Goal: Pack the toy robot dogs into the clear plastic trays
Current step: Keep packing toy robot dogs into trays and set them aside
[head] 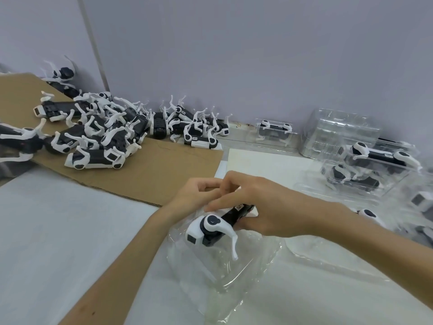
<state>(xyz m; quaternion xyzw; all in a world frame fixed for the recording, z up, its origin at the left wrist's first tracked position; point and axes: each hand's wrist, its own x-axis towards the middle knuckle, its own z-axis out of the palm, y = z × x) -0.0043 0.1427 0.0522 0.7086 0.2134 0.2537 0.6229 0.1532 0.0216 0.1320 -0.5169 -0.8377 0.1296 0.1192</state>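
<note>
You are holding one toy robot dog [214, 227] at the centre of the view, just above a clear plastic tray [234, 275] that is lying on the table [58, 231] at 6 o'clock; the dog is tilting, its white head pointing toward 7 o'clock and one white leg hanging down over the tray's hollow. Your right hand [264, 207] is grasping the dog's black body, thumb beneath and fingers arching over the top; your left hand [199, 191] is curling its fingers at the dog's far end, but the right fingers are covering that spot, so you cannot tell whether it is gripping anything.

At 10 o'clock a pile of toy robot dogs [105, 127] is lying tangled on a cardboard sheet [152, 174], reaching back to the wall [257, 55]; at 2 o'clock a stack of empty clear trays [339, 132] is standing near the wall, with a single packed tray [274, 132] just beside it at 1 o'clock; at 3 o'clock more packed trays [375, 165] are sitting close together, each holding a dog.
</note>
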